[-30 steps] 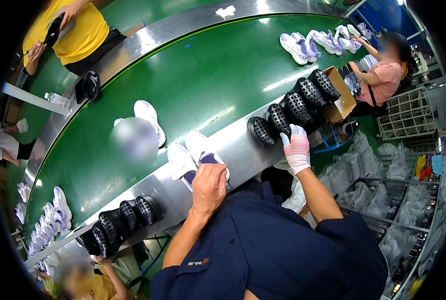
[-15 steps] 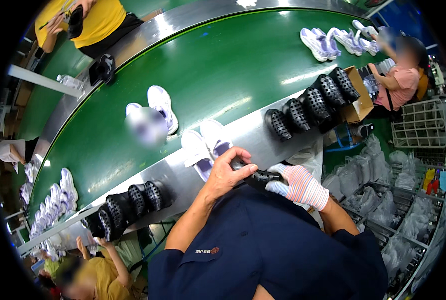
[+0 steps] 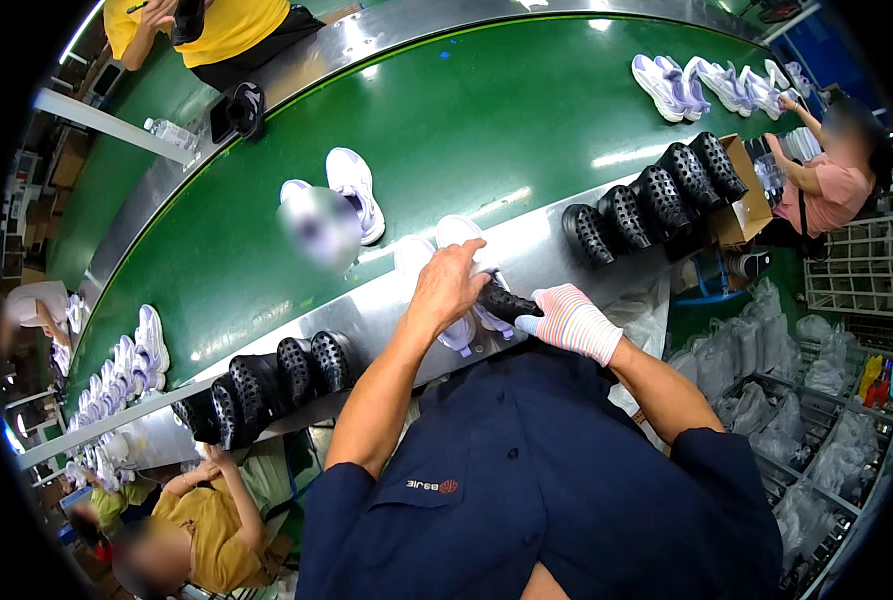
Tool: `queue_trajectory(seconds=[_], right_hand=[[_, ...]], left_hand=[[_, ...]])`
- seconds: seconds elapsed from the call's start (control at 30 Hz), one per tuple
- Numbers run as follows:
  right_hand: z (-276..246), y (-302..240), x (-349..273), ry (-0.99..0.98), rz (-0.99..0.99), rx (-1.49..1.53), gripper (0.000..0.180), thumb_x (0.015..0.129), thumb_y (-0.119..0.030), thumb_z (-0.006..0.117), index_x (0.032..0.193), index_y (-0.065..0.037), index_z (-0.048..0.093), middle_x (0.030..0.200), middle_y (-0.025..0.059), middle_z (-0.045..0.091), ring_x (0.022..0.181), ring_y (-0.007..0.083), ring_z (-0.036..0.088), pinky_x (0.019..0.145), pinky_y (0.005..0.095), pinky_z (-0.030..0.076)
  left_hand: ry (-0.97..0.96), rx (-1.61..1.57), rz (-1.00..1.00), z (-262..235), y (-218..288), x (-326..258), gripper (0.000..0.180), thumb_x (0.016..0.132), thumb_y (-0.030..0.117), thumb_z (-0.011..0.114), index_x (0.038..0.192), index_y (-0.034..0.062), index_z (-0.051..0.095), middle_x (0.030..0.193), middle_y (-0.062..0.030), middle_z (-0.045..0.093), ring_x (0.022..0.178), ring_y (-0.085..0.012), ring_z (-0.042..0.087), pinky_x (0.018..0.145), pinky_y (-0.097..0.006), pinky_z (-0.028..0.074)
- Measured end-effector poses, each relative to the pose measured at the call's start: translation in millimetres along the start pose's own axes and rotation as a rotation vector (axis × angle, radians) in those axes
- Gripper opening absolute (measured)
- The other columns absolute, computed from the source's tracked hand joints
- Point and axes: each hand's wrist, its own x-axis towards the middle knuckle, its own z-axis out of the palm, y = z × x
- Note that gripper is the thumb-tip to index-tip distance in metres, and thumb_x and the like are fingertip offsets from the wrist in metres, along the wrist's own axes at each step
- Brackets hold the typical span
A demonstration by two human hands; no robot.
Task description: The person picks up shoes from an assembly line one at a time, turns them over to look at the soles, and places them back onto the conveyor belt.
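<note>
Moved up to the shoe, the black form is end-held by the right hand while the left hand, grip unclear, arches over the shoe, perhaps steadying it.

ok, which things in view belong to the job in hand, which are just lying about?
Apparently in the job:
black perforated form in the gloved right hand
white shoes at the left hand
similar black forms on the metal ledge

Seemingly just around:
clear bottle
wire rack
</note>
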Motion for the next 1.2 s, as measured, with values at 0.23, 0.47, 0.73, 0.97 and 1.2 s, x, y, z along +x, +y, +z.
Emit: queue_trajectory(seconds=[0.23,0.47,0.73,0.97,1.2], right_hand=[[17.3,-14.1,45.0,0.071,0.112,-0.081,0.032,0.088,-0.029,0.063,0.095,-0.001,0.077,0.097,0.0249,0.073,0.093,0.0422,0.071,0.085,0.0503,0.056],[59.3,10.2,54.8,0.389,0.097,0.106,0.038,0.086,-0.025,0.073,0.116,-0.002,0.065,0.095,0.0251,0.071,0.092,0.0447,0.068,0.083,0.0503,0.056],[78.2,41.5,93.0,0.288,0.268,0.046,0.047,0.084,-0.034,0.078,0.112,0.001,0.065,0.103,0.0239,0.071,0.098,0.0407,0.070,0.085,0.0470,0.057],[75.0,38.3,93.8,0.270,0.254,0.040,0.040,0.087,-0.034,0.075,0.109,-0.003,0.065,0.103,0.0207,0.071,0.099,0.0384,0.070,0.086,0.0474,0.056],[72.6,45.5,94.6,0.316,0.212,0.073,0.036,0.089,-0.032,0.072,0.109,-0.003,0.065,0.104,0.0218,0.069,0.100,0.0396,0.068,0.087,0.0482,0.055]], left_hand=[[-0.098,0.271,0.148,30.9,-10.8,24.4,0.017,0.081,0.011,0.066,0.092,-0.0018,0.066,0.094,-0.0246,0.066,0.094,-0.0434,0.064,0.084,-0.052,0.052],[0.230,0.058,0.048,66.5,-12.8,22.2,0.047,0.082,0.000,0.066,0.127,0.0000,0.056,0.108,-0.0275,0.064,0.105,-0.0444,0.062,0.089,-0.050,0.052],[0.269,-0.096,-0.377,104.3,-13.5,12.3,0.089,0.078,0.009,0.075,0.155,0.0035,0.030,0.086,-0.0279,0.070,0.083,-0.0482,0.070,0.079,-0.054,0.054],[0.231,-0.050,-0.387,107.0,-17.9,13.4,0.072,0.086,0.013,0.069,0.149,0.0007,0.037,0.083,-0.0267,0.070,0.081,-0.0479,0.069,0.074,-0.056,0.053],[0.274,-0.137,-0.364,112.6,-29.2,12.1,0.071,0.087,0.015,0.068,0.149,0.0016,0.038,0.077,-0.0250,0.068,0.078,-0.0464,0.069,0.074,-0.053,0.052]])
